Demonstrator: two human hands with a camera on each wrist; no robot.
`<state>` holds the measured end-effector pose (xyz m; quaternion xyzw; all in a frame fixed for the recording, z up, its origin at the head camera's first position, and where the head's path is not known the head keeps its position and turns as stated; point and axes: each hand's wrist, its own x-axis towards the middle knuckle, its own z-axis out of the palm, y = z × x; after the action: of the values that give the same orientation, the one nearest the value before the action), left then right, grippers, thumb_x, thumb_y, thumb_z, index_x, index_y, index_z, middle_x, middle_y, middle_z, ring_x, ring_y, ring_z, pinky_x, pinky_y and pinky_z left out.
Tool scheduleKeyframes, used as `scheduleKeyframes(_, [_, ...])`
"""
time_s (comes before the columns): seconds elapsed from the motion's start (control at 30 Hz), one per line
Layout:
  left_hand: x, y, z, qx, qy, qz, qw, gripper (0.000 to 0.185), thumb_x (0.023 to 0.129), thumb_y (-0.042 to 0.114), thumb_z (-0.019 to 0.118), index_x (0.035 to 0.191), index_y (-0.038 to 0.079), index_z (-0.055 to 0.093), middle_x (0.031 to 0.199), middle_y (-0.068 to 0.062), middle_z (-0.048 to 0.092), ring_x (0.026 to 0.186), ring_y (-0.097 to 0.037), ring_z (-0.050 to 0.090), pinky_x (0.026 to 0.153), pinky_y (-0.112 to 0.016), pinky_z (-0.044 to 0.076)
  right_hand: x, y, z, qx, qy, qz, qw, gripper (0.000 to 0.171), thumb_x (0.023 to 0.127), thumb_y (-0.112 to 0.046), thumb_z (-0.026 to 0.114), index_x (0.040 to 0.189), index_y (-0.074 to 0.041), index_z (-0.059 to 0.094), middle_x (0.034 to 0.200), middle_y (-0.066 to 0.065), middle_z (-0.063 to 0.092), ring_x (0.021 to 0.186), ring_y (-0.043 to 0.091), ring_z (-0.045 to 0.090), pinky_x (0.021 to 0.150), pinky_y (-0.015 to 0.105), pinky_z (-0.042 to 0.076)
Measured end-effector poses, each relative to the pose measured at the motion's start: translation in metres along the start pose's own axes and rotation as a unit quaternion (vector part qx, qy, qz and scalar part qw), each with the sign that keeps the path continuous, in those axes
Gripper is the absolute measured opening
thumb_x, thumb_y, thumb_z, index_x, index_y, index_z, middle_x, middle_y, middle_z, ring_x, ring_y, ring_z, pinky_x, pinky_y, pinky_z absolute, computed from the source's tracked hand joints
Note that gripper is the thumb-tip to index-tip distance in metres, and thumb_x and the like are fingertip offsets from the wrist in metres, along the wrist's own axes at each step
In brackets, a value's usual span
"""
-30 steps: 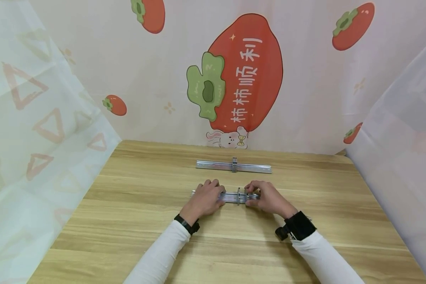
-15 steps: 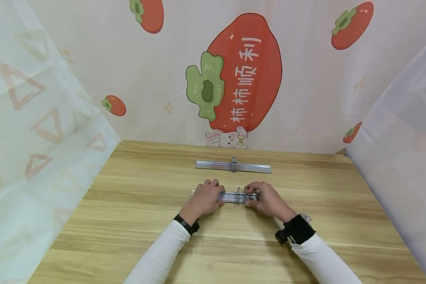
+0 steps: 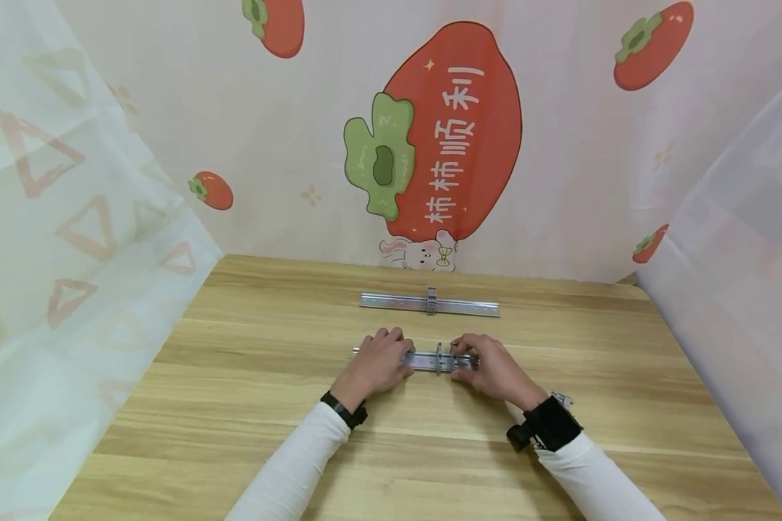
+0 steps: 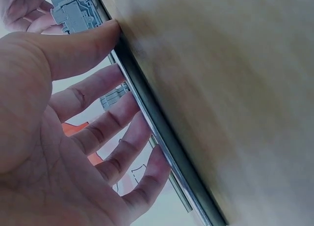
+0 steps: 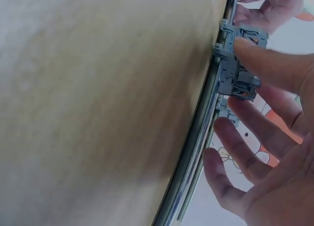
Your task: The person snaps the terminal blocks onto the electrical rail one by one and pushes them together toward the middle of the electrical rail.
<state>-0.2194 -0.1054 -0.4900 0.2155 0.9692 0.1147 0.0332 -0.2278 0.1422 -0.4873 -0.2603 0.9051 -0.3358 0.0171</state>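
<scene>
The near silver DIN rail (image 3: 423,362) lies crosswise on the table. My left hand (image 3: 379,362) grips its left part, with the thumb on the near edge and the fingertips along the far edge. Toward the right end, my right hand (image 3: 492,365) pinches a grey terminal block (image 5: 233,78) between thumb and fingers. This block sits at the rail; whether it is fully clipped on I cannot tell. Just left of it, a second grey terminal block (image 3: 439,358) stands upright on the rail, a small gap between the two. The rail's left part is mostly hidden under my left hand.
Behind the hands lies another DIN rail (image 3: 391,300), bearing a tight group of grey terminal blocks (image 3: 431,301) near its middle. The wooden table (image 3: 234,420) ends at a printed curtain (image 3: 287,145) at the back, with white cloth on both sides.
My right wrist has dipped and turned slightly, while its fingers stay at the terminal block. The left hand and both rails keep their places; the head view has shifted a little.
</scene>
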Motion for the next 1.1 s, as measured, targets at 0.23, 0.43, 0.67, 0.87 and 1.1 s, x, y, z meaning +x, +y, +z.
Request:
scheduleKeyframes(0.23, [0.0, 0.001, -0.001, 0.001, 0.002, 0.002, 1.0, 0.037, 0.095, 0.037, 0.073, 0.126, 0.017, 0.069, 0.12, -0.004, 0.059, 0.111, -0.026, 0.054, 0.09, -0.048, 0.047, -0.006, 0.001, -0.01, 0.004, -0.008, -0.032, 0.999, 0.038, 0.078, -0.011, 0.089, 0.111, -0.008, 0.069, 0.117, 0.007, 0.069, 0.108, 0.029, 0.064, 0.093, 0.053, 0.05])
scheduleKeyframes(0.43, [0.001, 0.001, -0.003, -0.002, 0.005, 0.004, 1.0, 0.037, 0.095, 0.037, 0.073, 0.125, 0.017, 0.07, 0.119, -0.003, 0.059, 0.11, -0.026, 0.054, 0.089, -0.047, 0.048, -0.02, 0.006, -0.028, -0.048, 0.002, -0.026, 0.999, 0.044, 0.077, -0.012, 0.09, 0.115, -0.004, 0.069, 0.113, 0.008, 0.07, 0.106, 0.032, 0.065, 0.09, 0.052, 0.051])
scheduleKeyframes(0.67, [0.0, 0.001, -0.003, 0.001, 0.004, 0.003, 1.0, 0.037, 0.095, 0.037, 0.073, 0.127, 0.017, 0.069, 0.119, -0.003, 0.059, 0.111, -0.026, 0.054, 0.09, -0.047, 0.048, -0.045, 0.02, -0.058, -0.118, -0.028, 0.023, 0.992, 0.045, 0.076, -0.014, 0.089, 0.115, -0.003, 0.07, 0.11, 0.011, 0.071, 0.1, 0.032, 0.065, 0.086, 0.052, 0.052])
scheduleKeyframes(0.87, [-0.001, 0.001, -0.004, -0.002, 0.007, 0.006, 1.0, 0.037, 0.095, 0.037, 0.073, 0.125, 0.016, 0.07, 0.117, -0.003, 0.059, 0.108, -0.026, 0.054, 0.088, -0.046, 0.048, -0.068, 0.023, -0.083, -0.162, -0.068, 0.061, 0.982, 0.058, 0.073, -0.024, 0.092, 0.12, -0.002, 0.068, 0.114, 0.018, 0.067, 0.104, 0.04, 0.063, 0.085, 0.055, 0.051])
scheduleKeyframes(1.1, [-0.001, 0.001, -0.002, -0.006, 0.0, 0.001, 1.0, 0.037, 0.095, 0.036, 0.073, 0.126, 0.016, 0.069, 0.119, -0.004, 0.058, 0.11, -0.026, 0.054, 0.09, -0.047, 0.047, -0.089, 0.033, -0.094, -0.168, -0.124, 0.12, 0.971, 0.077, 0.067, -0.033, 0.095, 0.128, 0.001, 0.062, 0.12, 0.024, 0.059, 0.106, 0.044, 0.059, 0.083, 0.055, 0.05])
